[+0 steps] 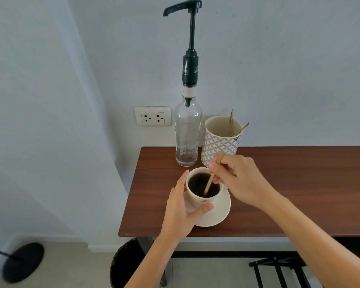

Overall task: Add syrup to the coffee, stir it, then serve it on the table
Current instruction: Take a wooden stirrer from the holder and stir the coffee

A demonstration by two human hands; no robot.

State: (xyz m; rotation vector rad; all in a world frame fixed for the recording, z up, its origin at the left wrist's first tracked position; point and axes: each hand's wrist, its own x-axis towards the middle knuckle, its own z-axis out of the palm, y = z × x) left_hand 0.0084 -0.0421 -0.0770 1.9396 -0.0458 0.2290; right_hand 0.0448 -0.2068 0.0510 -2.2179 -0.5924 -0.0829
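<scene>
Head view: the cup (203, 189) of black coffee sits on its saucer (218, 213) near the left front corner of the bench (289, 183). The left hand (180, 213) wraps loosely round the cup's left side, thumb on the front wall, probably to keep it from sliding or rocking on the saucer. The right hand (240, 179) pinches a wooden stirrer (210, 180) between thumb and fingertips; the stick slants down into the coffee, its tip under the surface, so this looks like the stirring step, with serving not yet done. Behind the cup, touching the wall side of the bench, stands the syrup bottle (188, 134), nearly empty, its pump (183, 7) spout pointing left. The dark collar bears white lettering, too blurred to read for certain. Just right of it a patterned mug (220, 142) holds spare stirrers. A small dark logo on the cup's front is illegible. A socket (152, 116) sits on the wall.
</scene>
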